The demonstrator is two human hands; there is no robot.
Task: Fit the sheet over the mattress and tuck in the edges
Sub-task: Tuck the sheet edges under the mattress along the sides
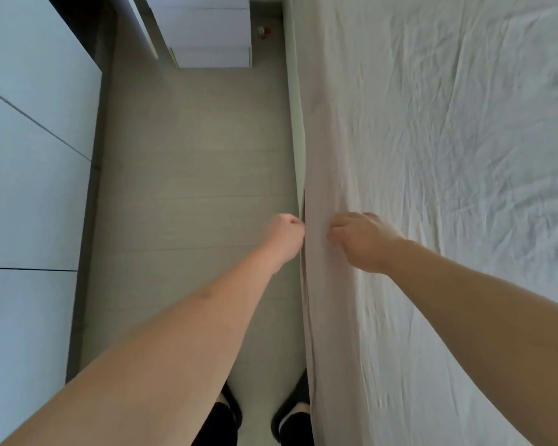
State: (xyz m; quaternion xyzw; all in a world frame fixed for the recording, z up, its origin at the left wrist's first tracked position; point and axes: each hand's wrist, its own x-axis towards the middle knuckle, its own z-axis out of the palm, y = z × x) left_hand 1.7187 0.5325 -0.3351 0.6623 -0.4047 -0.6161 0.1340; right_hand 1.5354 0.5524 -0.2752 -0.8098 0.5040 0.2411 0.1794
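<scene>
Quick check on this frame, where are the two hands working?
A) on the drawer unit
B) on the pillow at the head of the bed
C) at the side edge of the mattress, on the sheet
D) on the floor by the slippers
C: the left hand is curled at the hanging edge of the sheet and the right hand pinches the sheet beside it, along the bed's side.

Bare forearms, no sleeves — black slippers [290,410] (both feet).
</scene>
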